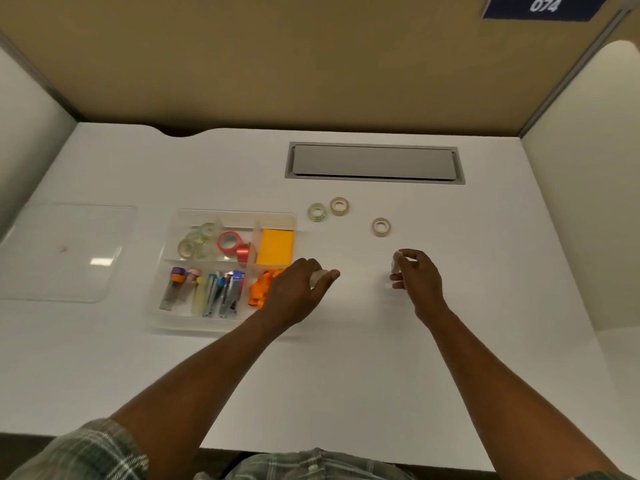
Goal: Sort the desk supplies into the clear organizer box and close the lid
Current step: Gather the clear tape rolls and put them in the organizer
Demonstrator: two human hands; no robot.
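Head camera: left hand [299, 287], beside the clear organizer box [194, 322], has its grip around a small clear item [318, 276]; right hand [420, 277] pinches a second clear item [396, 266] above the surface [346, 375].

The front half of the white desk [346, 375] is bare, so a hand can slide there. The clear box [235, 212] sits left of the middle, open on top, with things in every pocket. Its lid [65, 251] lies flat farther left. Three tape rolls [316, 212] [339, 205] [381, 226] lie right of the box, two close together and one apart. The left hand [301, 285], holding a clear roll [318, 276], covers the box's near right corner. The right hand [417, 277], pinching a small clear thing [395, 266], hangs over bare desk. Walls [581, 202] close in both sides.
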